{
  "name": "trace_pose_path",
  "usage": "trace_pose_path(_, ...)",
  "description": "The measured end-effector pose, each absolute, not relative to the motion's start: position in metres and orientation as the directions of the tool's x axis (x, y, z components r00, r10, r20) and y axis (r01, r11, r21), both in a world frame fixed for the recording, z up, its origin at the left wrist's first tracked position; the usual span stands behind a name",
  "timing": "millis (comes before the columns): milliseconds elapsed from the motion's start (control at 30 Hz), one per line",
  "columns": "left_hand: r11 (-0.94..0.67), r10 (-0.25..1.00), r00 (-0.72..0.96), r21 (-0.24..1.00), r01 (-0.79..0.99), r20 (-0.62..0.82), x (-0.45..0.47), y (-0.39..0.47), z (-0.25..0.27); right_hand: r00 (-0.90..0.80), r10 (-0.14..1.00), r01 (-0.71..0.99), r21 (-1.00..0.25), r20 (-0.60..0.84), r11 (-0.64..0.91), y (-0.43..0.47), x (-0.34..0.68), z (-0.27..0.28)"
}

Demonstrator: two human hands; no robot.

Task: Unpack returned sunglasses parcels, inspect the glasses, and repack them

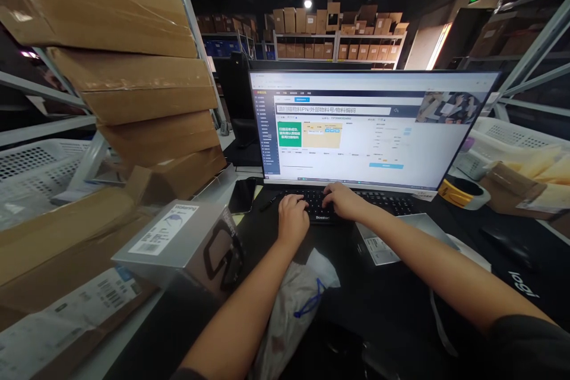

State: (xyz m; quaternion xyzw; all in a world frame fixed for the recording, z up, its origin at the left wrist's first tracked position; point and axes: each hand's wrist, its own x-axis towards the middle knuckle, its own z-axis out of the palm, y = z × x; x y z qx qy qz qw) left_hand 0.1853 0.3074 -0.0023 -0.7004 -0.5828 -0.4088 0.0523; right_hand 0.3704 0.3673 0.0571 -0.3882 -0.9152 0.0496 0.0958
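Observation:
Both hands rest on a black keyboard (pixel 323 218) below a lit monitor (pixel 338 160). My left hand (pixel 293 217) lies over the keyboard's left part, fingers slightly curled on the keys, holding nothing. Over the keys just right of it, my right hand (pixel 342 200) has its fingers spread, also without anything in it. Beneath my right forearm is a flat silvery box (pixel 378 246) with a label. A greyish plastic bag (pixel 294 303) with a blue drawstring lies between my forearms. To the left of my left arm stands a grey product box (pixel 178 243) with a white label.
Cardboard boxes (pixel 146 83) are stacked high on the left. A phone (pixel 243 195) lies left of the keyboard. On the right are a roll of tape (pixel 463 192), a black mouse (pixel 507 246) and a white basket (pixel 516 136). Shelves of boxes (pixel 305 47) stand behind.

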Motion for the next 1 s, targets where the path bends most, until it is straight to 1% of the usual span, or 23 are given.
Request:
trace_pose_path(233,-0.275,0.771,-0.058,0.414,0.868,0.634,0.1829,0.3094,-0.0037,-0.702,0.705,0.683,-0.190,0.098,0.706,0.3703,0.3682,0.0550)
trace_pose_path(400,-0.321,0.779,0.006,0.391,0.863,0.627,0.1864,0.3081,-0.0033,-0.641,0.757,0.717,-0.251,0.130,0.650,0.3712,0.3697,0.0581)
trace_pose_path(567,-0.357,0.774,0.044,0.377,0.855,0.631,0.1876,0.3091,-0.0047,-0.639,0.766,0.725,-0.284,0.063,0.628,0.3689,0.3695,0.0543)
trace_pose_path(733,-0.382,0.755,0.061,0.363,0.850,0.653,0.1858,0.3117,-0.0068,-0.619,0.782,0.747,-0.251,0.073,0.615,0.3691,0.3685,0.0534)
trace_pose_path(1000,-0.396,0.742,0.070,0.351,0.848,0.667,0.1864,0.3116,-0.0100,-0.647,0.762,0.746,-0.198,0.011,0.636,0.3655,0.3671,0.0560)
